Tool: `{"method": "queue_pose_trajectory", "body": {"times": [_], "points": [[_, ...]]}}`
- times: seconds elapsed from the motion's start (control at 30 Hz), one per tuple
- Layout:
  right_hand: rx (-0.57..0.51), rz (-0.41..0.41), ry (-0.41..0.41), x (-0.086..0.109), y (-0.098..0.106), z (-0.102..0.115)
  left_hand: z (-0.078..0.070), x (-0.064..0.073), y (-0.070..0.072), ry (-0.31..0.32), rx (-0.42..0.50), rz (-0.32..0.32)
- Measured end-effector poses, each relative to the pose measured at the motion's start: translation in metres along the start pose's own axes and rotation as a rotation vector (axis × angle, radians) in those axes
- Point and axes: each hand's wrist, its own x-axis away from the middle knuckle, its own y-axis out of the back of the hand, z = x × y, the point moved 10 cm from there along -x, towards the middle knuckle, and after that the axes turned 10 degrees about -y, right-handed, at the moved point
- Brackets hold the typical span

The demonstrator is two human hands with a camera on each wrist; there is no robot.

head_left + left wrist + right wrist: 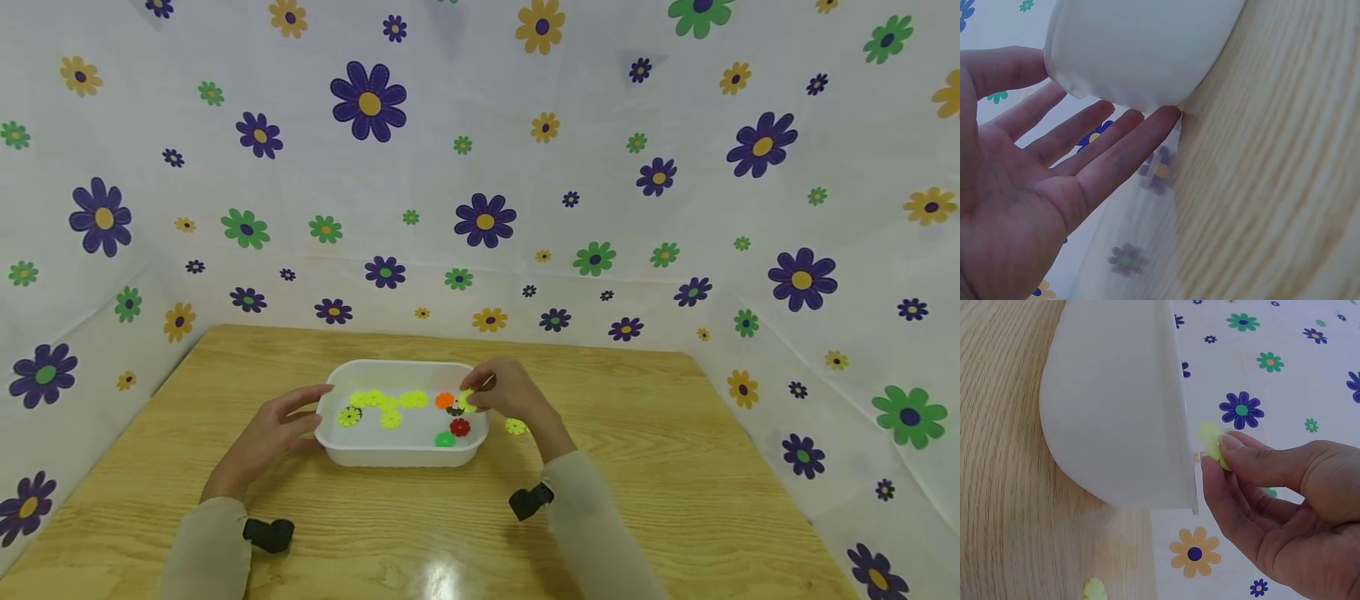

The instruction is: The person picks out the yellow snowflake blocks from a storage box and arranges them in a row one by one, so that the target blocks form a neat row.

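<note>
A white plastic tray [405, 457] stands on the table with several small notched plastic discs inside, mostly yellow ones [373, 398]. At its right end lie an orange disc [444, 401], a red disc [460, 427], a green disc [445, 439] and a dark one. My left hand [266, 433] touches the tray's left end with nearly straight fingers; in the left wrist view the fingertips [1171, 115] meet the outer wall. Over the right rim, my right hand [517, 396] pinches a yellow notched disc [1210, 439] between thumb and fingers.
Another yellow disc [516, 427] lies on the wooden table [637, 467], just right of the tray and beneath the right wrist. Flower-printed white cloth [420, 175] rises behind the table and along both sides. Dark wrist cameras sit on both sleeves.
</note>
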Motion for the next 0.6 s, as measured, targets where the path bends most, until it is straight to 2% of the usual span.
{"method": "queue_pose_trajectory", "body": {"times": [0.37,0.6], "points": [[-0.015,-0.065,-0.046,0.006,0.021,-0.022,-0.001,-0.001,-0.001,-0.017,0.012,0.012],[-0.064,-0.069,-0.056,0.011,0.031,-0.037,-0.002,-0.001,-0.001,-0.031,0.018,0.015]]}}
